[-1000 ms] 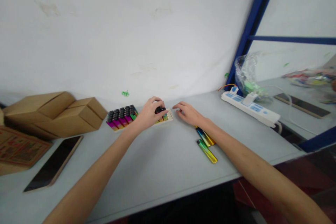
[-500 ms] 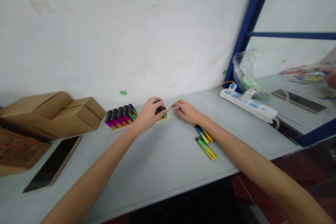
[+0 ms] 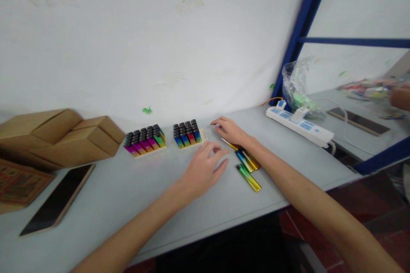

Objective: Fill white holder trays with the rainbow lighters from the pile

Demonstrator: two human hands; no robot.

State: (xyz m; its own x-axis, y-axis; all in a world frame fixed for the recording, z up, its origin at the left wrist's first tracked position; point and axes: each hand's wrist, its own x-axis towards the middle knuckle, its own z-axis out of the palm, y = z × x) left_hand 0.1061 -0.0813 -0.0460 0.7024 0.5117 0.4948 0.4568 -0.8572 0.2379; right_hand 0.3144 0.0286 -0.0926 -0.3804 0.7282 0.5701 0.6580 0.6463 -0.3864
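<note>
**Listing the bench: two hands, two lighter blocks, loose lighters**

Resting on the grey table, item by item:

1. Left hand: palm down over the tabletop, fingers loosely spread and blurred, holding nothing. It sits in front of the right lighter block and just left of the loose lighters, touching neither as far as can be seen.

2. Right hand: palm down near the back of the table, fingers loosely spread with the tips on the surface just beside the right lighter block. Its wrist lies over the far end of the loose lighters. Whether a fingertip touches the tray cannot be told.

3. Right lighter block: upright lighters with black caps and blue, red and green bodies, packed in a pale tray. A bare strip of tray shows at the block's right edge.

4. Left lighter block: a like pack, black caps, magenta to green bodies, just beside the right block with a narrow gap between.

5. Loose lighters: slim rainbow-coloured pieces lying flat and side by side near the table's front edge; the nearest lies clear of the wrist.

6. Cardboard boxes: plain brown, at the left against the wall.

7. Phone: dark screen up, front left.

8. Power strip: white and blue, at the right rear, beside a clear plastic bag and a blue frame post.
</note>
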